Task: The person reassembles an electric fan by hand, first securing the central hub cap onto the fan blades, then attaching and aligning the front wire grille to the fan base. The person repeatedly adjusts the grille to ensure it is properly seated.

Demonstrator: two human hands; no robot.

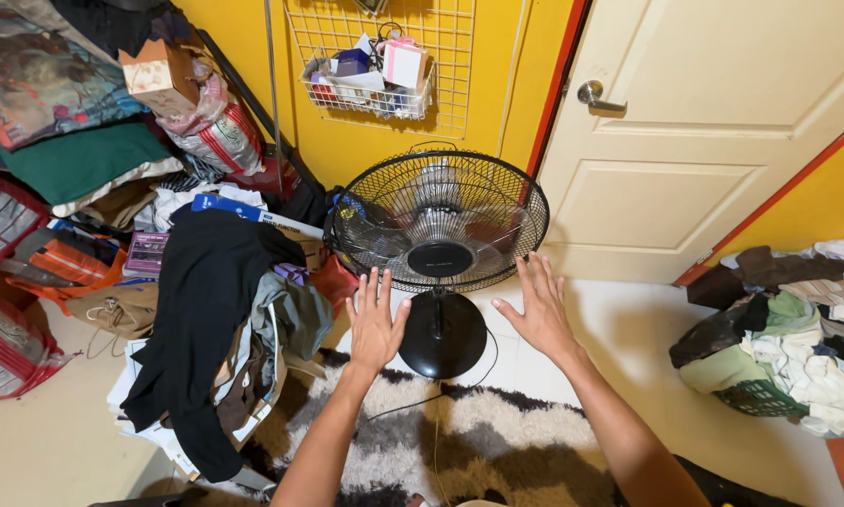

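Fan [438,222] btwn open hands, untouched.

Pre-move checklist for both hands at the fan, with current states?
1. Left hand empty, fingers spread, clear of the fan: ok.
2. Right hand empty, just off the grille's right rim: ok.
3. Fan upright on its round base: ok.
4. Blades stopped: cannot tell; they look blurred behind the grille.
5. Cord runs from the base over the shaggy rug between the forearms, not clear: not ok.
6. Room on the left: clothes pile crowds the fan: not ok.
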